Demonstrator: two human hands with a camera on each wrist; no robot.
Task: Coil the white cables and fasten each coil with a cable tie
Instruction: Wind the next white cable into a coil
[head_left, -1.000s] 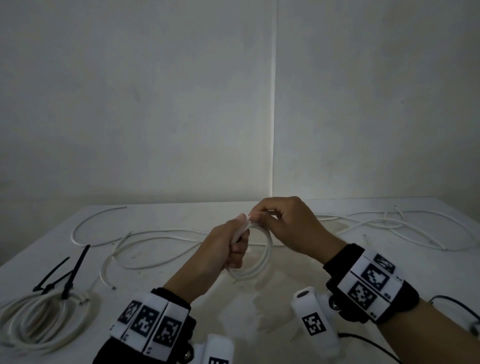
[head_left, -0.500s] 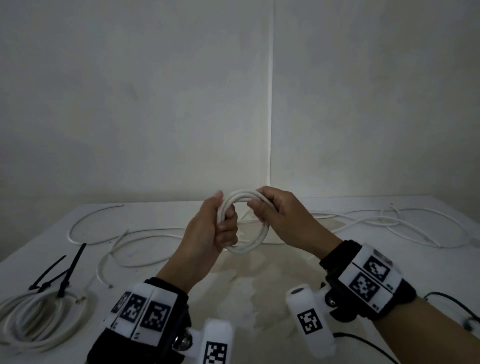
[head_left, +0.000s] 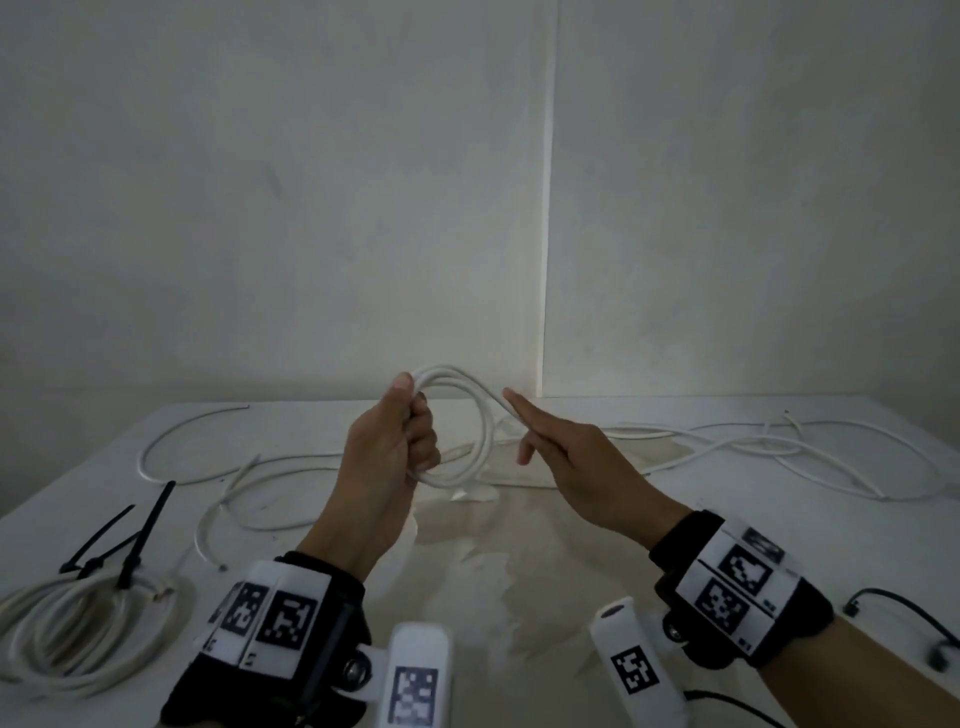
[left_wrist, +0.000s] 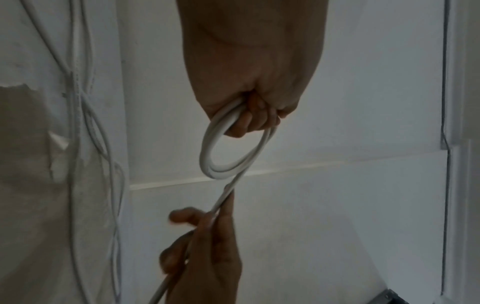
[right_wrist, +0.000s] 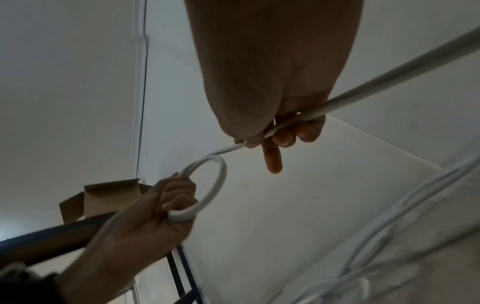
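We cannot see the part of the small coil (head_left: 470, 423) inside the grip of the left hand (head_left: 387, 457); the fingers cover it. The finished coil (head_left: 78, 644) on the tabletop (head_left: 571, 597) is cut by the left edge. How many turns the small coil has, we cannot count.

dim room, plain white walls (head_left: 260, 208) meeting at a corner seam upper centre, white table (head_left: 519, 597) filling the lower frame, stained patch mid-table
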